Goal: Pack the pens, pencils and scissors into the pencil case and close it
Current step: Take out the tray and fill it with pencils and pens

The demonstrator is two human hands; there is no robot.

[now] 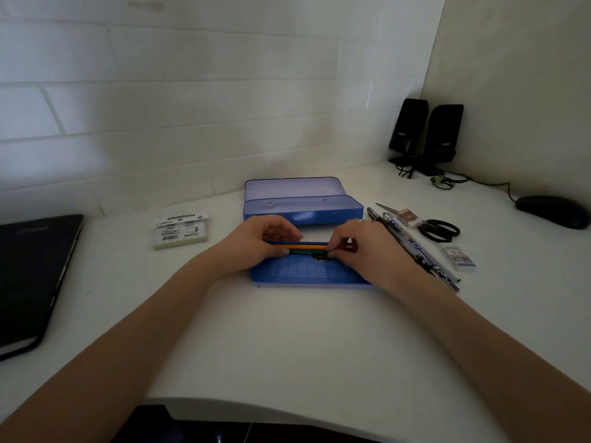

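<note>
A blue pencil case (303, 212) stands open at the middle of the white desk, its lid up at the back. In front of it lies a flat blue tray (307, 273) of the case. Over the tray's far edge, my left hand (259, 243) and my right hand (358, 247) pinch the two ends of a yellow pencil (307, 247) with a green one beside it. Several pens and pencils (412, 247) lie in a row right of the tray. Black-handled scissors (438, 230) lie further right.
A closed black laptop (35, 276) sits at the left edge. A sticky-note pack (180, 231) lies left of the case. An eraser (409, 215) and a lead box (459, 257) lie near the scissors. Two speakers (425, 135) and a mouse (553, 211) occupy the back right.
</note>
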